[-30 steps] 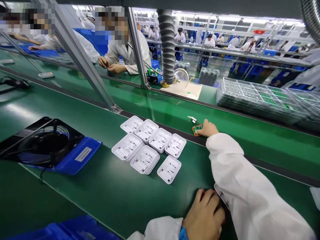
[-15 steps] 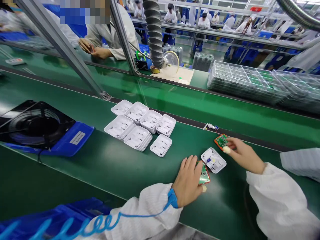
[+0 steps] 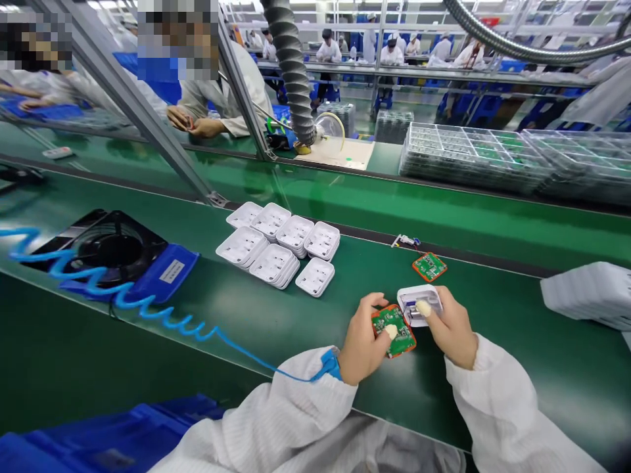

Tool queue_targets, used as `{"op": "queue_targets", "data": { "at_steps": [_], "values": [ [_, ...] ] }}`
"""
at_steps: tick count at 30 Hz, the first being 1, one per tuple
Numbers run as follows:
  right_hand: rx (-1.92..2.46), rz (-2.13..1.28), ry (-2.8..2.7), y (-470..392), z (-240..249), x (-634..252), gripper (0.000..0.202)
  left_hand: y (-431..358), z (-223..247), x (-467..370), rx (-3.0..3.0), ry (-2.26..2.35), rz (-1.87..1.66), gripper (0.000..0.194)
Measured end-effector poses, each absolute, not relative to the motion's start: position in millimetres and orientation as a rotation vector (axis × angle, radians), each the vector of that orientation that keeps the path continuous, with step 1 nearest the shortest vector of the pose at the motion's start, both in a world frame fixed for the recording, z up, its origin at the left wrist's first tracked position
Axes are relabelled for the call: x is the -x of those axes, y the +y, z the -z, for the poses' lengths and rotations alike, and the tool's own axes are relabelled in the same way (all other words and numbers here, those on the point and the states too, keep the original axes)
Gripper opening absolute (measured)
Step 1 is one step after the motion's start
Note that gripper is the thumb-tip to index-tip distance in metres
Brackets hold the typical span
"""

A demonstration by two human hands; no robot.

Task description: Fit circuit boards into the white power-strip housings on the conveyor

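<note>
My left hand [image 3: 367, 338] is closed on a green circuit board [image 3: 399, 335] with an orange-red edge, thumb on its upper face. Just to the right, my right hand [image 3: 451, 322] grips a white plastic housing [image 3: 408, 297], its thumb pressed inside the shell, where a blue part shows. Board and housing sit close together, and a dark wire seems to run between them. Beyond them on the green bench lies a second circuit board [image 3: 430, 266], with a small white part with wires [image 3: 408, 240] beside it. Pale finger cots cover both thumbs.
Stacks of white housings [image 3: 273, 263] stand left of my hands, and more white pieces [image 3: 586, 295] at the right. A black fan with a blue base [image 3: 172, 269] is farther left. A blue coiled cord [image 3: 148, 312] runs to my left wrist. Clear trays [image 3: 473, 151] and co-workers are across the bench.
My right hand has let go of the far circuit board and taken hold of the white housing. My left hand has turned, so its board now shows more fully, thumb on top.
</note>
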State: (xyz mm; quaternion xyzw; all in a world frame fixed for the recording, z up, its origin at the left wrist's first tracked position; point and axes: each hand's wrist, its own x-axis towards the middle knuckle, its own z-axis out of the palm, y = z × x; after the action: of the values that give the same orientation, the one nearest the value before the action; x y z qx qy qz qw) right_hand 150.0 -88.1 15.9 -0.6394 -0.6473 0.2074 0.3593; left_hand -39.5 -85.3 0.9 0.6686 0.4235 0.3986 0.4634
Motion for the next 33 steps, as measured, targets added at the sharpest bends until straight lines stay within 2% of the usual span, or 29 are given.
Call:
{"op": "queue_targets", "data": {
  "at_steps": [4,10,18,22,29,33],
  "values": [
    [1.622,-0.352,-1.729,-94.0,-12.2,-146.6,0.024,-83.2,-5.6,34.0,-1.404,1.015,-0.792,0.034],
    [1.449,-0.071,-1.982,-96.9,-7.5,-146.8,0.010,-77.2,-17.5,30.1,-1.082,1.029,-0.553,0.030],
    [1.269,0.027,-2.017,-96.9,-5.2,-141.9,0.010,-69.8,-22.9,27.8,-1.000,1.072,-0.374,0.026],
    [1.231,0.006,-1.942,-100.9,-7.1,-144.8,0.010,-69.8,-24.6,26.2,-1.001,1.019,-0.368,0.023],
    [1.667,-0.071,-1.718,-94.1,-6.4,-165.4,0.023,-73.0,-17.0,22.1,-0.992,1.072,-0.484,0.020],
    [1.818,-0.374,-1.764,-83.3,-22.2,-181.6,0.029,-66.7,-3.5,26.3,-1.198,1.189,-0.711,0.024]
  ]
}}
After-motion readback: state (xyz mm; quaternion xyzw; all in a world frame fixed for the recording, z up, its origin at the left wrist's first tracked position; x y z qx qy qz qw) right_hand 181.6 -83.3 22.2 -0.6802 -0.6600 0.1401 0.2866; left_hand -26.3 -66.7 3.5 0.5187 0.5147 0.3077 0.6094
